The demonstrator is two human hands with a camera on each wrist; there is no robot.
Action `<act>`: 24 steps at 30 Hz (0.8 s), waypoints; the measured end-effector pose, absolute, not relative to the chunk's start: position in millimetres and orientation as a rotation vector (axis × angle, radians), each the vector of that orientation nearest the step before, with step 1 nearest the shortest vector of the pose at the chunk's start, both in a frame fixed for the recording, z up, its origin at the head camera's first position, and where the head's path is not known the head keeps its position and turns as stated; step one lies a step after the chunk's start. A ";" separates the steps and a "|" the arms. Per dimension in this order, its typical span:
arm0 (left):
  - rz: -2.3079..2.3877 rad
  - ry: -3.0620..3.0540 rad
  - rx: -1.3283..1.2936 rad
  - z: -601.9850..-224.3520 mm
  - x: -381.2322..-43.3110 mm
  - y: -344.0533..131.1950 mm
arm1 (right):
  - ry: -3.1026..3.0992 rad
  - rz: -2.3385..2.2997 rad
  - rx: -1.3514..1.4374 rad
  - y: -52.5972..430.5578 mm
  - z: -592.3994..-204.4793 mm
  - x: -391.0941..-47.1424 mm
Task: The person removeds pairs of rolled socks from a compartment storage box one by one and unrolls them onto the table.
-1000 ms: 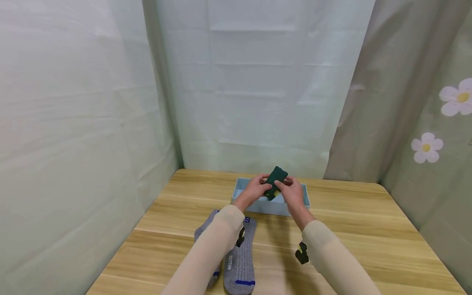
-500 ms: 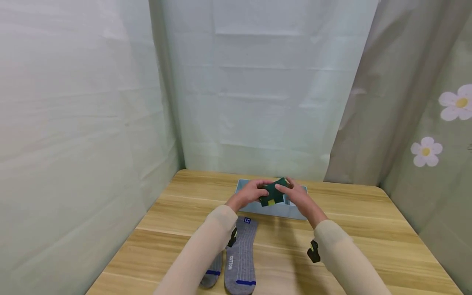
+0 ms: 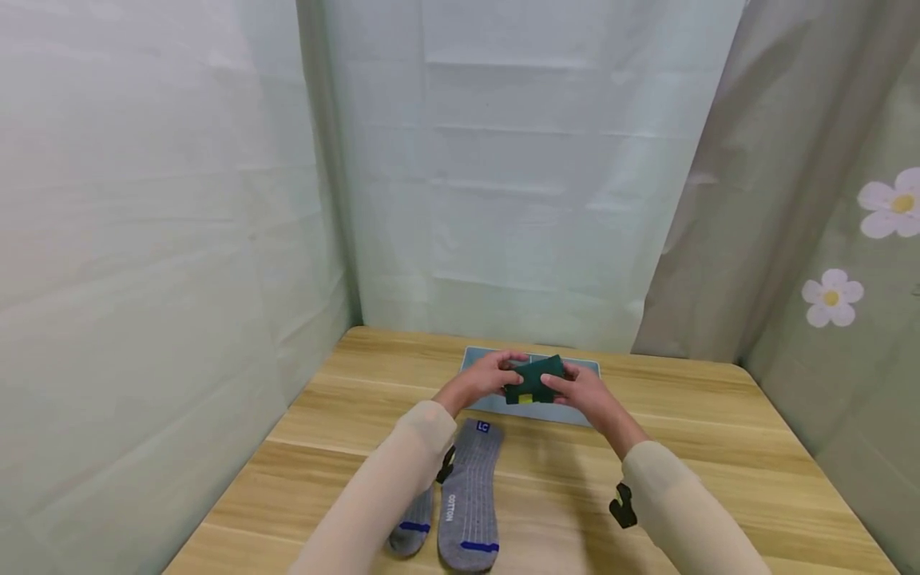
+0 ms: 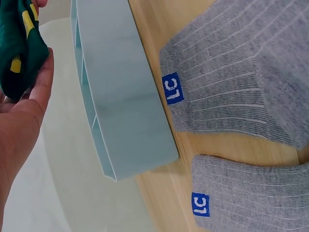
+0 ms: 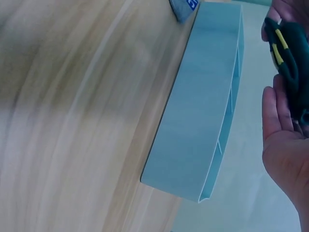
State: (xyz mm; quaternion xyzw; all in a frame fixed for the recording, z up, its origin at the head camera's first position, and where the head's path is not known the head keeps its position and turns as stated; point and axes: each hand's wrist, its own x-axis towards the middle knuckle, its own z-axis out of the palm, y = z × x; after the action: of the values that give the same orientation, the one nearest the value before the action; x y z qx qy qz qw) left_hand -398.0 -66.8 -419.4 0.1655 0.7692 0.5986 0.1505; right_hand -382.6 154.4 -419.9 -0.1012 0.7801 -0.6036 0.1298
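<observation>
Both hands hold a folded dark green sock bundle (image 3: 533,377) with yellow marks, raised over the light blue box (image 3: 496,404) at the back of the table. My left hand (image 3: 487,375) grips its left end, thumb on the near face and fingers behind. At the other end, my right hand (image 3: 585,391) pinches it in the same way. In the left wrist view the layered folds of the green fabric (image 4: 17,53) show their yellow stripes. The right wrist view has the bundle (image 5: 292,63) lying against the fingers of both hands.
Two grey socks lie flat in front of the box: one (image 3: 470,503) with COTTON lettering, the other (image 3: 411,529) partly hidden by the left sleeve. Thin dividers split the box (image 4: 125,96) inside. Pale curtains (image 3: 532,200) stand behind and beside the wooden table (image 3: 719,455).
The green bundle has turned from a steep slant to nearly level and sunk slightly. My right forearm has swung outward to the right, and the left one a little to the left.
</observation>
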 end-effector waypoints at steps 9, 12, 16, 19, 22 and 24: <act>1.724 2.177 0.473 -424.1 -389.5 -70.7 | 2.291 -1.859 -0.230 156.0 -416.4 -369.4; 1.722 2.159 0.478 -424.4 -384.6 -71.1 | 2.295 -1.875 -0.229 156.5 -416.8 -364.9; 1.712 2.172 0.493 -425.8 -377.3 -69.9 | 2.274 -1.892 -0.203 157.6 -420.5 -357.6; 1.694 2.200 0.481 -428.6 -372.3 -68.8 | 2.238 -1.903 -0.190 158.8 -425.2 -351.9; 1.685 2.207 0.465 -432.3 -367.4 -67.4 | 2.207 -1.892 -0.199 160.8 -431.3 -346.3; 1.691 2.194 0.459 -434.6 -364.3 -66.4 | 2.197 -1.884 -0.207 162.0 -435.2 -342.0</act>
State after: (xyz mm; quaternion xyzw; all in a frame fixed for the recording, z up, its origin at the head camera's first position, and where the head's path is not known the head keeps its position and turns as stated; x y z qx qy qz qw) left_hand -364.3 -66.4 -434.6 0.1613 0.7705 0.5938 0.1664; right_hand -342.0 162.0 -435.2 -0.0708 0.7517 -0.6447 0.1199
